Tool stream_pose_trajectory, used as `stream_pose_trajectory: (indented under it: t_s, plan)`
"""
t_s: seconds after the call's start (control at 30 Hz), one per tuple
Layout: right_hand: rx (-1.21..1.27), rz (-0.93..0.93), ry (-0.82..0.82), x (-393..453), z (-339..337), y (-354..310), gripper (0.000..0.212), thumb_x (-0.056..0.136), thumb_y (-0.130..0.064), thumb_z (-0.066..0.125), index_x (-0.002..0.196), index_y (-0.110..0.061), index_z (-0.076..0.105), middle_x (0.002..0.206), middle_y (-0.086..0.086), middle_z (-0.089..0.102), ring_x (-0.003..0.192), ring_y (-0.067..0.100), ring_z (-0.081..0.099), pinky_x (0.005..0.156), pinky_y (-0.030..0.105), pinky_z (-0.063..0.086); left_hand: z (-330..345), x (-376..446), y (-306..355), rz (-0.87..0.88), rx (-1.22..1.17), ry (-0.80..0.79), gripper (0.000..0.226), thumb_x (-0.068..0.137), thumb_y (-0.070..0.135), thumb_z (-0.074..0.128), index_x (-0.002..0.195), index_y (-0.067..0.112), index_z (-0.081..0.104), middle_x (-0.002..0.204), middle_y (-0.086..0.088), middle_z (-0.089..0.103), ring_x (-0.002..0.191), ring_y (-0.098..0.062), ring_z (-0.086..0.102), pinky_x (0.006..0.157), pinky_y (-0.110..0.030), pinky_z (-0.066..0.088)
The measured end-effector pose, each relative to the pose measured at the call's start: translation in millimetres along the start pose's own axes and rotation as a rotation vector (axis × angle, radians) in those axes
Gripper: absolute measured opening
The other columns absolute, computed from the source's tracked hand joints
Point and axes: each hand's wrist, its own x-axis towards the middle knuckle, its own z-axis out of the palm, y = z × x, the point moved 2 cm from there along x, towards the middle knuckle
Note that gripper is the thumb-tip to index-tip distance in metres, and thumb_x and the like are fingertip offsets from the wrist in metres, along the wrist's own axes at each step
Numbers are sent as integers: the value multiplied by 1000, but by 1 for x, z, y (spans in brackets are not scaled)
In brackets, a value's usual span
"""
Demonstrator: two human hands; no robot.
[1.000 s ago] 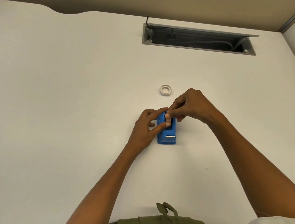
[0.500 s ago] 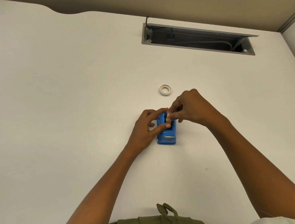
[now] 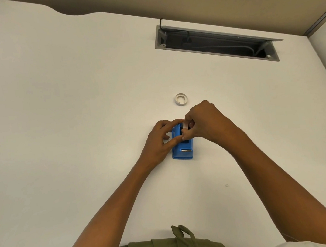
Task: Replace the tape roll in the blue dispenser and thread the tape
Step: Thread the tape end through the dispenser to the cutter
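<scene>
The blue dispenser [image 3: 182,150] lies flat on the white desk [image 3: 78,111], its metal cutter end toward me. My left hand [image 3: 159,141] grips its left side with thumb and fingers. My right hand [image 3: 205,121] pinches a small pale roll [image 3: 185,125] edge-up just above the dispenser's dark slot. A second white tape roll [image 3: 181,99] lies flat on the desk a short way beyond my hands.
A grey cable tray [image 3: 216,42] with dark wiring is sunk into the desk at the back right. A wall panel rises at the far right. A tiny white speck [image 3: 226,185] lies near my right forearm.
My right hand has lifted slightly and drawn the small pale roll up out of the dispenser's slot. My left hand and the dispenser have stayed in place.
</scene>
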Motion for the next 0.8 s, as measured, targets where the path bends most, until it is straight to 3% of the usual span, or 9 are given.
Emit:
stream_pose_trajectory:
  t_s: [0.17,0.3,0.4,0.47,0.57,0.7,0.8]
  plan:
    - [36,-13,124,4,3,5,14,72,-17,65,76,-5,70,73,16,68,63,23,60,60,29,46,0,-1,3,-7,-10,0,42,81,42,65,111,59,42,111,14,48,101,-2,52,77,-5,42]
    - [428,-11,174,-2,6,23,8,78,-16,68,76,-13,74,65,5,72,51,11,67,57,17,51,1,-1,2,-16,-5,5,40,78,50,62,112,58,41,111,13,48,99,0,51,76,-3,42]
    - [669,16,388,-13,16,35,13,78,-7,64,80,-17,72,75,4,70,61,11,65,62,18,52,1,0,1,-22,-3,2,38,77,57,57,110,63,40,111,14,47,100,0,51,75,-3,43]
    - [686,4,489,-19,21,36,16,76,-2,61,75,-15,70,79,7,66,67,12,58,63,18,46,1,0,0,-17,-4,5,36,80,54,58,108,68,40,108,18,47,101,5,50,76,-4,43]
    - [654,-82,481,-25,25,32,15,78,-3,60,77,-13,71,80,4,66,69,8,57,62,14,44,0,-1,1,-4,-4,16,35,79,55,57,107,70,40,105,22,48,99,11,48,76,-4,43]
    - [538,-190,418,-27,25,23,6,76,-11,72,82,-10,74,81,4,68,70,13,61,64,18,49,0,-1,4,11,-4,18,37,81,50,57,108,66,39,108,15,49,99,4,52,75,-6,45]
    - [428,-185,403,-24,21,21,12,73,-17,77,83,-10,75,83,6,68,71,18,63,70,30,53,0,-1,5,16,-4,11,37,83,44,58,110,61,40,111,10,50,99,-3,53,75,-11,46]
